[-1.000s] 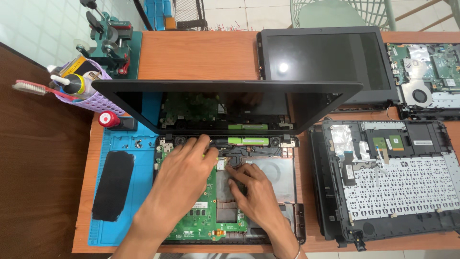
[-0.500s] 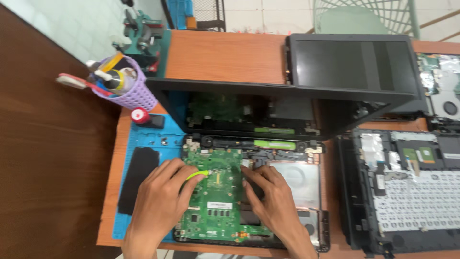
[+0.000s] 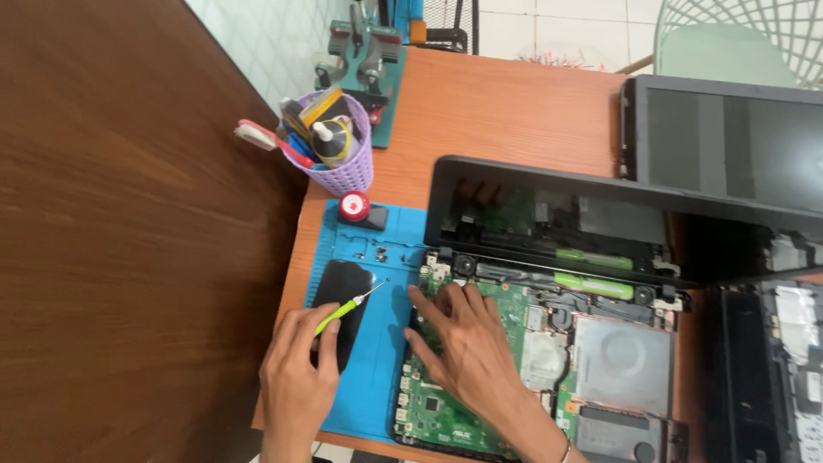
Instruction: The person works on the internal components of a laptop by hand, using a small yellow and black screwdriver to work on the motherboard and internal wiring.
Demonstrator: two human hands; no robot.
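Here, item by item. My left hand (image 3: 296,377): curled closed around a small screwdriver (image 3: 350,305) with a yellow-green handle, the metal tip pointing to the far right. The hand sits over the near-left part of the blue work mat (image 3: 377,377), partly covering a flat black rectangular piece (image 3: 343,287) lying on the mat.

My right hand (image 3: 467,343): open, fingers spread and pressed flat on the green circuit board (image 3: 429,411) of the opened laptop base (image 3: 617,360); it grips nothing. The fingertips reach towards the board's far-left corner, close by the hinge.

The laptop base rests partly on the mat, just right of my left hand. Its screen lid (image 3: 566,197) stands tilted up along the far edge. A grey metal plate (image 3: 621,351) occupies the base's right half.

Far end of the mat: a small red-topped round object (image 3: 355,207), with a few tiny screws (image 3: 379,253) near it. Beyond that, a lilac basket (image 3: 343,163) holding tools and a toothbrush (image 3: 266,140). Further off, a green clamp stand (image 3: 364,60). All on an orange-brown table (image 3: 497,111). Far right: a second dark laptop (image 3: 729,137).
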